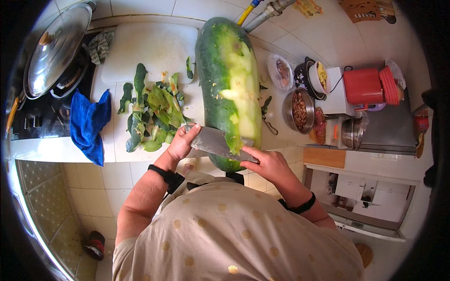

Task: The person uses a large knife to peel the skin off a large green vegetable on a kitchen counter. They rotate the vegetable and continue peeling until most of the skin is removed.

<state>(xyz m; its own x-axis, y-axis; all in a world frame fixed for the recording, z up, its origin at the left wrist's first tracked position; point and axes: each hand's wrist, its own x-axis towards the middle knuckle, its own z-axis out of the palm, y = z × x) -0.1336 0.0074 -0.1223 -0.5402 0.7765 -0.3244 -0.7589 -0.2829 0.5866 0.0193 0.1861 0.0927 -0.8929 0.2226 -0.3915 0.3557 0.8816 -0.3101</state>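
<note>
A large winter melon lies lengthwise before me, its near end reaching past the counter's front edge. A broad strip on its right side is peeled to pale flesh; dark green rind covers the left. Across its near part lies a cleaver, flat and slanting. My left hand pinches the left end of the blade, thumb on top. My right hand grips the other end, index finger stretched along the blade; the handle is hidden in it. A strip of green peel rests over the blade.
Cut peelings are heaped left of the melon, before a white cutting board. Farther left are a blue cloth and a lidded wok on the cooktop. At right stand a steel bowl of brown pieces and a plastic-covered bowl.
</note>
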